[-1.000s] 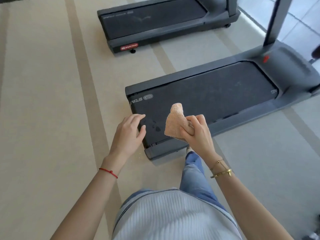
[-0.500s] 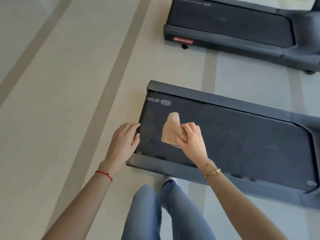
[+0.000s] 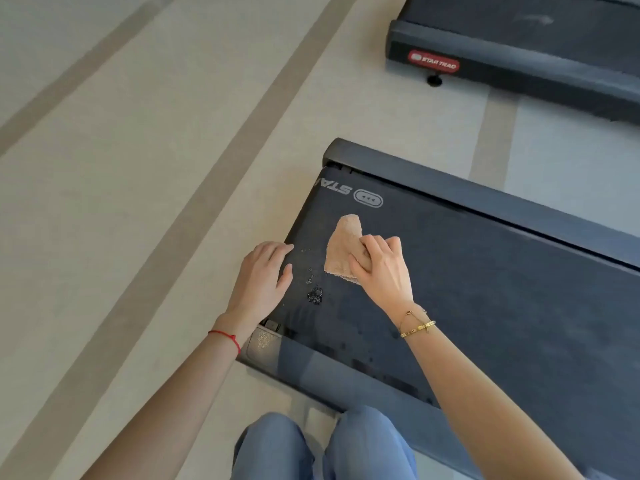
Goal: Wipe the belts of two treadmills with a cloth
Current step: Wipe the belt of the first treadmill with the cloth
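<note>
The near treadmill's dark belt [image 3: 485, 289] fills the centre and right of the view. Wet dark spots [image 3: 314, 295] lie near its rear end. My right hand [image 3: 382, 268] grips a bunched peach cloth [image 3: 344, 249] just above the belt, right of the spots. My left hand [image 3: 261, 277] hovers with relaxed fingers over the belt's left end, holding nothing. The second treadmill's belt [image 3: 536, 19] shows at the top right, behind a red logo plate [image 3: 433, 62].
Beige floor with darker stripes [image 3: 221, 188] spreads to the left. The near treadmill's grey side rail [image 3: 332, 368] runs in front of my knees [image 3: 322, 448] in blue jeans. A strip of floor separates the two treadmills.
I have crouched down closer to the near treadmill. Both hands have come lower toward the belt's rear end, the cloth still held in my right hand.
</note>
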Motion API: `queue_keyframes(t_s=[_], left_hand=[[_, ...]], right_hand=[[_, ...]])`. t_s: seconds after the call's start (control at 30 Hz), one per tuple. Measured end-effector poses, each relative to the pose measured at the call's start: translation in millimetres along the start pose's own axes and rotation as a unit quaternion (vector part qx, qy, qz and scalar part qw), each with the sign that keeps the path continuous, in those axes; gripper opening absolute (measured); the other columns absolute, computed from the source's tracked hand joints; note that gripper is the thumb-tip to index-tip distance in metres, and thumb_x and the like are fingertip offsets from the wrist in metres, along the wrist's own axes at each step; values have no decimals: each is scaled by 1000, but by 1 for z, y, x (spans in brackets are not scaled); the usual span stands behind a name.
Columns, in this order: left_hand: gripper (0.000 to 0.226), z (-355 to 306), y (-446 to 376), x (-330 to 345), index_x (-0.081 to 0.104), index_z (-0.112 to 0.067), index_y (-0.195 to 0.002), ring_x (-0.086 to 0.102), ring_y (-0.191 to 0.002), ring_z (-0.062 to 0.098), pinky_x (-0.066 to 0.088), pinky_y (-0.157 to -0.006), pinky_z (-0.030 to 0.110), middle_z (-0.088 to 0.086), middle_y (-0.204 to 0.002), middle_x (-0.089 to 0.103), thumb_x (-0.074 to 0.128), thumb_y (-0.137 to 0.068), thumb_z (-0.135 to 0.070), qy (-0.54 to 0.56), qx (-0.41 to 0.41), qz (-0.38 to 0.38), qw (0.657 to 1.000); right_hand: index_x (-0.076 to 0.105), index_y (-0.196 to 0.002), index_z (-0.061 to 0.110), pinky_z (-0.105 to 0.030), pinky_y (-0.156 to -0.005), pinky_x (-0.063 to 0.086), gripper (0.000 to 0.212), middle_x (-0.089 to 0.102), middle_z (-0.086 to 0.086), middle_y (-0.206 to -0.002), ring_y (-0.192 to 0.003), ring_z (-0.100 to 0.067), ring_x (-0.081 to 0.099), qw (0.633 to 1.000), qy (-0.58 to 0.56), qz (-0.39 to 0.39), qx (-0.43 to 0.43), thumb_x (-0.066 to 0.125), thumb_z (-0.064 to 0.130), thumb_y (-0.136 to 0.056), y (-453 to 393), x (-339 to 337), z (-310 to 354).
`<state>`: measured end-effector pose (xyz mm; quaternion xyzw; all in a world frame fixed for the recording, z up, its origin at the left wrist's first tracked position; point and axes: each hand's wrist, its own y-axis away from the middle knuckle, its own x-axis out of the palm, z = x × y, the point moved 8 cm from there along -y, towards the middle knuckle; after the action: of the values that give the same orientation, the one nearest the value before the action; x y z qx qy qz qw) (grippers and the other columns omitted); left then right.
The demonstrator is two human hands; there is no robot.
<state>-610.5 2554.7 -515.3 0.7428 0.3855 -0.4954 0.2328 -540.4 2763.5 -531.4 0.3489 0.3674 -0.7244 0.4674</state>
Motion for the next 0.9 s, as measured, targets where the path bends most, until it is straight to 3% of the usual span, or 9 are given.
queue_keyframes(t_s=[0.17,0.23,0.33,0.4,0.47,0.57,0.7,0.9], left_hand=[[36,59,5,129,57,-8,-133,49,-127,24,41,-105,41,7,-132,59,51,-98,-18,-16,-11,13,1000],[38,74,9,171,55,-9,-135,46,-129,23,39,-106,38,5,-134,57,50,-99,-20,-20,-9,18,1000],[39,93,18,215,54,-10,-136,44,-132,22,38,-107,38,5,-137,55,49,-100,-22,-23,-12,22,999],[40,102,23,231,53,-10,-137,44,-133,23,39,-108,39,6,-138,55,49,-100,-23,-28,-16,19,999],[40,107,28,240,52,-10,-138,43,-133,23,39,-110,39,6,-139,53,49,-100,-23,-31,-15,18,999],[42,113,31,248,50,-12,-141,40,-136,22,36,-112,39,5,-143,50,48,-100,-24,-43,-17,18,999],[42,121,30,250,50,-12,-141,39,-137,23,36,-113,39,6,-144,49,48,-100,-24,-51,-30,15,998],[43,126,35,251,48,-14,-143,37,-139,23,33,-116,40,6,-146,46,48,-101,-25,-54,-43,11,998]], right_hand=[[56,-92,14,-38,-66,43,19,61,4,-87,-72,-23,35,994,79,-43,-67,57,32,-96,19,112,-57],[58,-94,13,-39,-67,42,22,63,4,-96,-75,-23,37,991,110,-36,-67,53,35,-98,36,150,-83],[59,-113,13,-40,-79,40,36,59,2,-124,-97,-28,44,988,153,9,-32,45,42,-96,67,194,-119],[51,-134,11,-44,-98,38,49,51,-3,-140,-121,-33,43,990,140,8,-24,49,40,-94,80,204,-131],[39,-147,9,-49,-116,27,60,39,-7,-152,-141,-35,32,991,119,7,-67,54,31,-93,84,207,-126],[33,-152,10,-50,-122,18,66,26,-7,-162,-150,-30,19,976,112,76,-172,55,27,-93,78,220,-109],[42,-149,13,-49,-119,26,63,35,-7,-157,-147,-29,29,964,127,142,-183,61,37,-94,60,226,-113],[74,-100,4,-48,-97,49,14,69,-10,-110,-113,-32,62,959,92,10,-270,66,12,-92,56,216,-86]])
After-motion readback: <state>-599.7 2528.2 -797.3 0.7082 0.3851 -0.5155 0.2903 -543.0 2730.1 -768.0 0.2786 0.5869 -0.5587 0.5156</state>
